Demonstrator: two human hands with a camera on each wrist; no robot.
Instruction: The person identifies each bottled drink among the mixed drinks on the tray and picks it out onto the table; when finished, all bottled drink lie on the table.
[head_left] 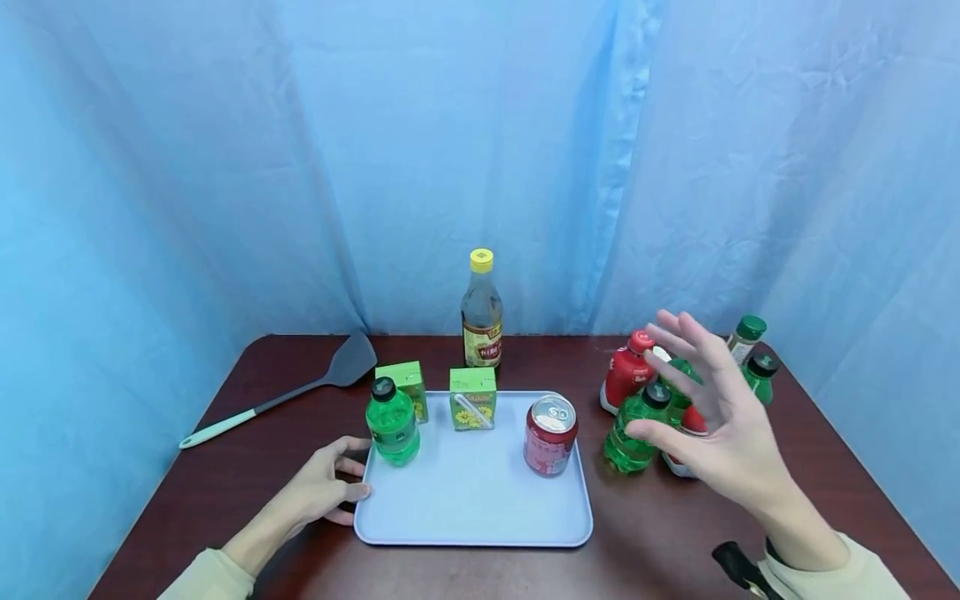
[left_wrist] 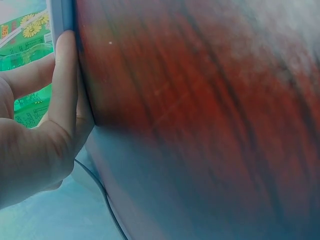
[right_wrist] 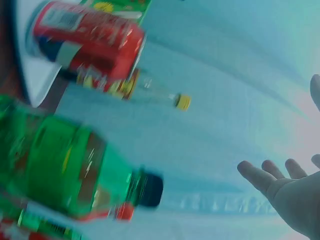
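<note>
A light blue tray (head_left: 472, 508) lies in the middle of the dark wooden table (head_left: 660, 533). On it stand a small green bottle (head_left: 392, 425), a green juice box (head_left: 472, 398) and a red can (head_left: 550, 435). My left hand (head_left: 352, 475) rests on the table with its fingers touching the tray's left edge (left_wrist: 62, 15); the left wrist view shows one finger (left_wrist: 65, 85) lying straight along that edge. My right hand (head_left: 697, 400) hovers open, fingers spread, above a cluster of bottles at the right. A green bottle (head_left: 633, 429) stands nearest to it. The hand (right_wrist: 285, 185) holds nothing.
A second juice box (head_left: 408, 385) stands behind the small bottle. A tall yellow-capped bottle (head_left: 482, 312) stands at the back, a grey spatula (head_left: 300, 387) lies at the left. A red bottle (head_left: 626, 371) and more green ones stand at the right. Blue curtains surround the table.
</note>
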